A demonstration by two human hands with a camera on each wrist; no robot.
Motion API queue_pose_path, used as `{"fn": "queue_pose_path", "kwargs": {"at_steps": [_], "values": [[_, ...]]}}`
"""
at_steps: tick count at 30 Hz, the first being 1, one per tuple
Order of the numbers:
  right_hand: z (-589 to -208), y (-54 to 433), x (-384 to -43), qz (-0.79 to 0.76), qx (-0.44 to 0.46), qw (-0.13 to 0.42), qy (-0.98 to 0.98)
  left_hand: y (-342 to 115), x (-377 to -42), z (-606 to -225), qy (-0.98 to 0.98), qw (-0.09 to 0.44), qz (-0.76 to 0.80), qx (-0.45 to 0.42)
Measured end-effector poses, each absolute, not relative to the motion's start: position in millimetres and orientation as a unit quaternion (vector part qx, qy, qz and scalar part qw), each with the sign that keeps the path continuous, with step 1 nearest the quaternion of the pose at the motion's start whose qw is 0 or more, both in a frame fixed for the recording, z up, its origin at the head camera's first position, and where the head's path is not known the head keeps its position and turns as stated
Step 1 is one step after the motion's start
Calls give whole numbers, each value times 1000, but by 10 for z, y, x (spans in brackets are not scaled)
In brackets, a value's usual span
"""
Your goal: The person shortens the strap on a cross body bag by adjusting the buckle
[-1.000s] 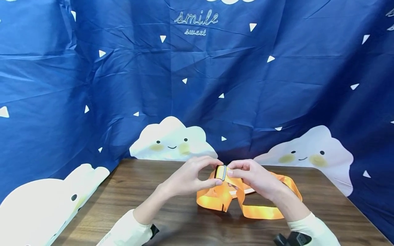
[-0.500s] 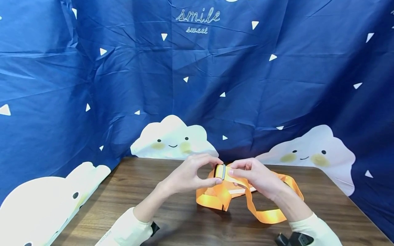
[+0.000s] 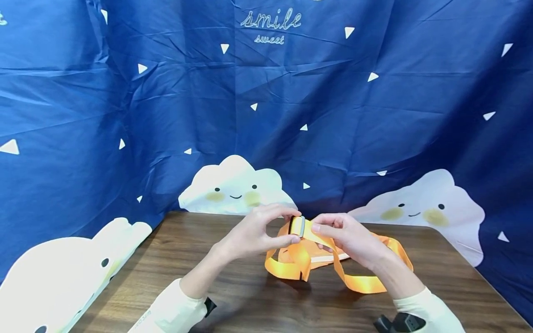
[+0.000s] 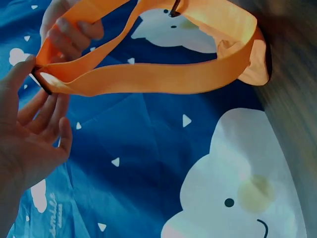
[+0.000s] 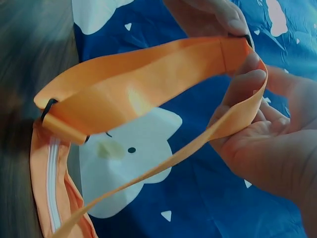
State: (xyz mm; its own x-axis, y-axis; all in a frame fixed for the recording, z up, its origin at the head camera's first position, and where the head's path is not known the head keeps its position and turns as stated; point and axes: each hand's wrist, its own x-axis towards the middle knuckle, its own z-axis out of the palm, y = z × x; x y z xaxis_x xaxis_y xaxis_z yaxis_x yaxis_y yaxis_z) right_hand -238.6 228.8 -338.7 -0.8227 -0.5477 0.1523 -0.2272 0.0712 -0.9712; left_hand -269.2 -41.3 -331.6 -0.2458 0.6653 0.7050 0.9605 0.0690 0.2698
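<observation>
In the head view my left hand [image 3: 254, 236] pinches a dark strap slider [image 3: 297, 226] between thumb and fingers, above the table. Orange webbing strap [image 3: 362, 284] runs through that slider. Just to its right, my right hand [image 3: 351, 238] pinches the strap between thumb and fingers. The strap hangs down in loops to a small orange bag [image 5: 37, 168] with a white zipper [image 5: 53, 183], seen in the right wrist view. A black ring [image 5: 48, 110] joins another part of the strap near the bag. Behind my right hand, part of the bag is hidden.
The brown wood-grain table [image 3: 233, 296] lies under both hands. Behind it hangs a blue curtain [image 3: 187, 106] printed with white clouds and triangles. Dark devices [image 3: 401, 322] are strapped at the white sleeves.
Both hands keep their grip on the slider and strap. The slider has tilted slightly, and the hanging strap loop by my right wrist dipped, then rose a little. The head view has shifted slightly.
</observation>
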Motion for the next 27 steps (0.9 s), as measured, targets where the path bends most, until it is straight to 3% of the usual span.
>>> {"fn": "queue_pose_path", "kwargs": {"at_steps": [27], "values": [[-3374,2316,-2369,-609,-294,148,721,-420,-2657,-3308,-711,201,-357,-572]]}}
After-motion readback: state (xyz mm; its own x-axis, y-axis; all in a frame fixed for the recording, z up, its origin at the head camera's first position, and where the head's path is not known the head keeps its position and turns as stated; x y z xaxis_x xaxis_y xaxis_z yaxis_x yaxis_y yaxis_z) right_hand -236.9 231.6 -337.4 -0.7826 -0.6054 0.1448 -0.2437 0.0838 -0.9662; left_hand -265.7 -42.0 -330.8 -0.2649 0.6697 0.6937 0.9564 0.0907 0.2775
